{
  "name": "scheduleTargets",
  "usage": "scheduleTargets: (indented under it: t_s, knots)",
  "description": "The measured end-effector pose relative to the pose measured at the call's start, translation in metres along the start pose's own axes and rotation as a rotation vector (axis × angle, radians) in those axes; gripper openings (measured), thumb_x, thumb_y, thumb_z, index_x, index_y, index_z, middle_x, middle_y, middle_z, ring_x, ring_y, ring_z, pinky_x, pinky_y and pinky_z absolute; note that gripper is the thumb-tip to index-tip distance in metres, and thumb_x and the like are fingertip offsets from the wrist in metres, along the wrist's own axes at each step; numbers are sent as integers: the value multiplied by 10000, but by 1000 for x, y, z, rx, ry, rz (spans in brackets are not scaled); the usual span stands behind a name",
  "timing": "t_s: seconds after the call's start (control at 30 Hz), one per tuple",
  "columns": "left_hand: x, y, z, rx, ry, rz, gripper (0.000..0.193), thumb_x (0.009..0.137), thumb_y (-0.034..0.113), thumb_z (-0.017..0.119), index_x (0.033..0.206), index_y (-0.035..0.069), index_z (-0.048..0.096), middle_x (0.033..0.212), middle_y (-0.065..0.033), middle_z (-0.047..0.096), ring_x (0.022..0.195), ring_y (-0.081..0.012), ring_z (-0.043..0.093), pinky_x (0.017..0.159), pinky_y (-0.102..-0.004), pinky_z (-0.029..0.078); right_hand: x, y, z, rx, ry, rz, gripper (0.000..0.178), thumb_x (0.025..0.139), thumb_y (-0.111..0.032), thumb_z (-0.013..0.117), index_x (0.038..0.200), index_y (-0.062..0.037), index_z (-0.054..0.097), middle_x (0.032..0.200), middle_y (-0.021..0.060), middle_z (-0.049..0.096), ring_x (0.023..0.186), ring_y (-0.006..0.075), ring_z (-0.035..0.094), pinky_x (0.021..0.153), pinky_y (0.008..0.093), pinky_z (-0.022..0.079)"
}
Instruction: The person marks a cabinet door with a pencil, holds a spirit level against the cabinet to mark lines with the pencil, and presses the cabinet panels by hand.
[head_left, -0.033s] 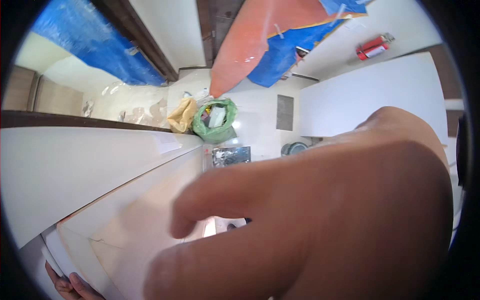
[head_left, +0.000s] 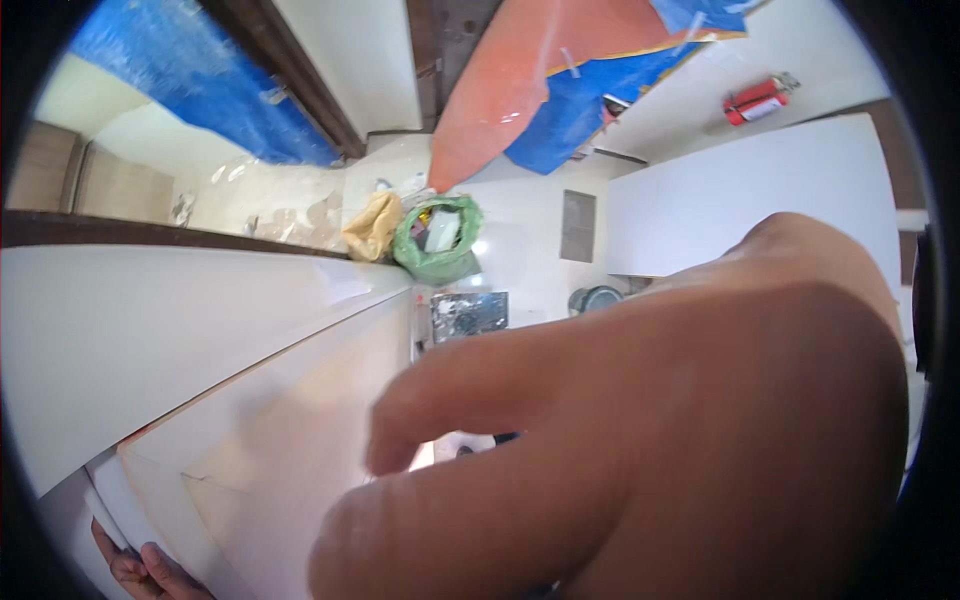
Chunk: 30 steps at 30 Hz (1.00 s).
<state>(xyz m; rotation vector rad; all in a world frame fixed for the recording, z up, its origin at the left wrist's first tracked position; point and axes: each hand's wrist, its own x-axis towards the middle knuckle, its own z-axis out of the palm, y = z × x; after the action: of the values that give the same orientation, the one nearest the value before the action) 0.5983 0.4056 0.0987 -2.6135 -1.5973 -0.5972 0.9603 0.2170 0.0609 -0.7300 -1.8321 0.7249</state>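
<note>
Sack point(head_left: 435, 266) beside bag point(head_left: 372, 228); right hand point(head_left: 640, 430) partly hiding bucket point(head_left: 600, 297).

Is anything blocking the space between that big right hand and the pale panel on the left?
Nothing visible. The right hand overlaps the pale panel in the picture, with no object showing between them, though the gap's depth is unclear. The green bag lies beyond the panel's far end, off to the side.

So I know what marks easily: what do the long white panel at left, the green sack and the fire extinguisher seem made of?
Long white panel: probably laminated or painted board, satin; smooth face.
Green sack: likely thin plastic, low sheen; crumpled rim.
Fire extinguisher: likely painted metal, glossy; smooth red cylinder.
</note>
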Motion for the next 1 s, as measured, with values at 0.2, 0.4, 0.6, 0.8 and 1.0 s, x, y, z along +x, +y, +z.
scheduleTargets:
  t_s: [0.2,0.4,0.6,0.8,1.0]
  knots:
    - [11,-14,2,-187,-136,-96,383,940,334,541,824,-4,402,1310,-234,475,720,-220,481,618,-311,425,29,29,-17,31,-87,-50,382,761,-383,769,1009,-99,710,1124,138,623,984,260,571,806,312,437]
    - [5,-21,11,-257,-98,0,515,905,481,568,887,7,367,1303,-207,478,785,-191,472,736,-313,423,60,50,-19,69,-158,-65,378,763,-380,768,1009,-98,709,1128,139,621,992,264,570,813,317,437]
    - [6,-14,11,-257,-125,-94,495,910,464,561,971,11,372,1307,-203,476,850,-202,476,787,-320,413,70,68,-24,128,-169,-20,374,766,-376,766,1009,-97,708,1133,139,618,1000,268,569,819,321,437]
    - [12,-10,12,-251,-142,-140,489,915,448,554,1056,14,377,1311,-198,473,914,-212,481,839,-326,402,72,83,-29,188,-136,43,370,768,-372,765,1009,-97,707,1137,140,615,1008,272,568,826,326,437]
    - [17,-9,8,-263,-152,-156,498,919,432,547,1140,18,381,1315,-194,471,979,-223,485,890,-332,391,74,78,-29,255,-70,152,366,771,-368,764,1009,-96,706,1142,141,613,1016,276,567,832,331,438]
